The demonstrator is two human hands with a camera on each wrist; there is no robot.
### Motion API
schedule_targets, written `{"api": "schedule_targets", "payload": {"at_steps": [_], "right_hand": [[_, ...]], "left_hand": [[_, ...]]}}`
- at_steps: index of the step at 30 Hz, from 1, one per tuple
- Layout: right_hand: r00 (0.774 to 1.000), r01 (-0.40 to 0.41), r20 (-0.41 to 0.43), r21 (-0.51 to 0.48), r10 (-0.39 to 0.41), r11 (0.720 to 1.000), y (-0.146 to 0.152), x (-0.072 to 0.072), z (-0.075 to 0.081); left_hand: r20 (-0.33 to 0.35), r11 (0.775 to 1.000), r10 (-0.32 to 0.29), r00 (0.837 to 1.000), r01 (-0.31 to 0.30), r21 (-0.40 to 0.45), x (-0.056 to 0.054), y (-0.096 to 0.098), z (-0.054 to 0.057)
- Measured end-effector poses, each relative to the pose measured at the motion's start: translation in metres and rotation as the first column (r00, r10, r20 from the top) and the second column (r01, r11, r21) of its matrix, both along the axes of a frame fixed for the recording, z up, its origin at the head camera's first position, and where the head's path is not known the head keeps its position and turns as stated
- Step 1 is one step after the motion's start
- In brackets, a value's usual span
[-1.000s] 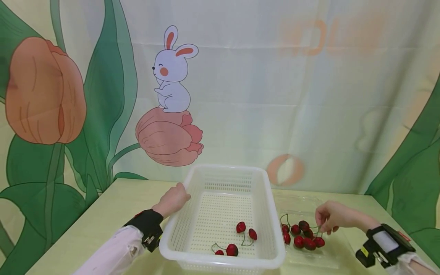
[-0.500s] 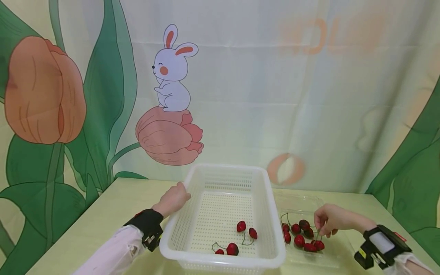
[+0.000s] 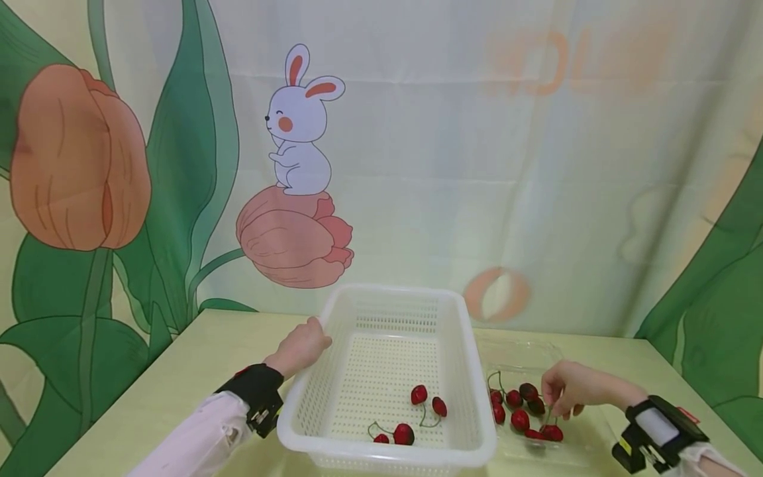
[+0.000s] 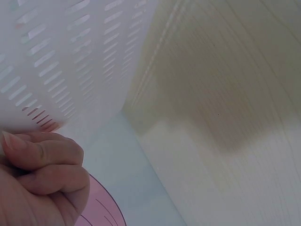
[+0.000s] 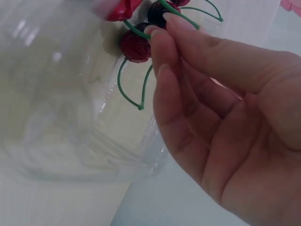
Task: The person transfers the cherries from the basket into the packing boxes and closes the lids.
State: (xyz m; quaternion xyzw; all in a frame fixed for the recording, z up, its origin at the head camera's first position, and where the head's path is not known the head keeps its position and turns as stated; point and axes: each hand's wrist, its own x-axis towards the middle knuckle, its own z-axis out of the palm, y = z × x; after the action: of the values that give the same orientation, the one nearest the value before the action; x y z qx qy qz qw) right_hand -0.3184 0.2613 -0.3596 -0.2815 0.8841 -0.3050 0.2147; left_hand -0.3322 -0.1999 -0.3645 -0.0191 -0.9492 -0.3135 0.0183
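Note:
My left hand [image 3: 301, 348] grips the left rim of a white perforated plastic basket [image 3: 342, 361]; in the left wrist view its fingers [image 4: 51, 153] are curled at the slotted wall. Two pairs of red cherries [image 3: 403, 434] joined by green stems lie inside, toward the near end. Right of the basket, a clear plastic box [image 3: 572, 444] holds several more cherries [image 3: 520, 419]. Over it my right hand [image 3: 575, 387] pinches the green stem [image 5: 181, 15] of a cherry pair [image 3: 552, 432] between thumb and fingertips. In the right wrist view the fruit is partly cut off at the top edge.
A pale yellow table [image 3: 226, 344] bears the basket and the box, which stand side by side. Behind them hangs a printed curtain [image 3: 405, 165] with a rabbit and tulips. The clear box's wall [image 5: 127, 155] stands near my right fingers.
My right hand has shifted slightly left and toward me, and the cherries below it have moved a little nearer. The left hand and basket stay in place.

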Motion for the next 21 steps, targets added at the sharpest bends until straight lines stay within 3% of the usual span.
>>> {"api": "schedule_targets", "payload": {"at_steps": [15,21], "right_hand": [[0.999,0.037,0.016,0.032,-0.037,0.999,0.0007,-0.0013,-0.0047],[0.999,0.013,0.040,0.008,-0.013,1.000,0.0014,-0.0015,-0.0036]], "left_hand": [[-0.010,1.000,0.000,1.000,0.000,-0.011,0.0007,-0.0001,0.0001],[-0.014,1.000,-0.001,1.000,0.001,-0.011,0.0018,0.0003,0.0007]]}}
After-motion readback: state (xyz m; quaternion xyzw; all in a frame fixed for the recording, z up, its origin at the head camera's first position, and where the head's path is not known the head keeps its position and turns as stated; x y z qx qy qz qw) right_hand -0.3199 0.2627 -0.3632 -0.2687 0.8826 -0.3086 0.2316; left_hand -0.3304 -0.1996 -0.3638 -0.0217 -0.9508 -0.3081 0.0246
